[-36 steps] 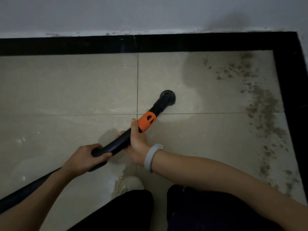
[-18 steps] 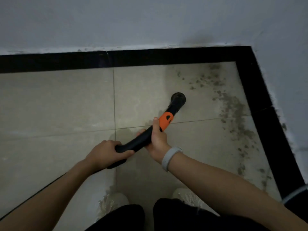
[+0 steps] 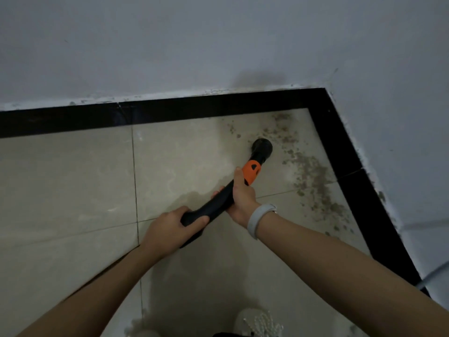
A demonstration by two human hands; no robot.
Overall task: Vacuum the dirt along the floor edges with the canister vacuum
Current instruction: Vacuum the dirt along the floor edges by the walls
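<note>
I hold a black vacuum wand (image 3: pixel 220 201) with an orange collar (image 3: pixel 252 175). Its round black nozzle (image 3: pixel 262 147) rests on the beige tiles at the left edge of the dirt. My right hand (image 3: pixel 243 199), with a grey wristband, grips the wand just below the orange collar. My left hand (image 3: pixel 175 226) grips the curved rear end of the wand. Grey-brown dirt (image 3: pixel 313 176) lies scattered in the corner and runs down along the right black border strip (image 3: pixel 359 181). The canister itself is out of view.
White walls meet in a corner at the upper right, edged by a black floor border (image 3: pixel 170 113). My light shoe (image 3: pixel 260 322) shows at the bottom. A pale cable (image 3: pixel 435 273) crosses the border at the far right.
The nozzle has moved right and farther toward the corner, from the bare tile joint to the dirt patch. Both hands went with it, and my view has swung right.
</note>
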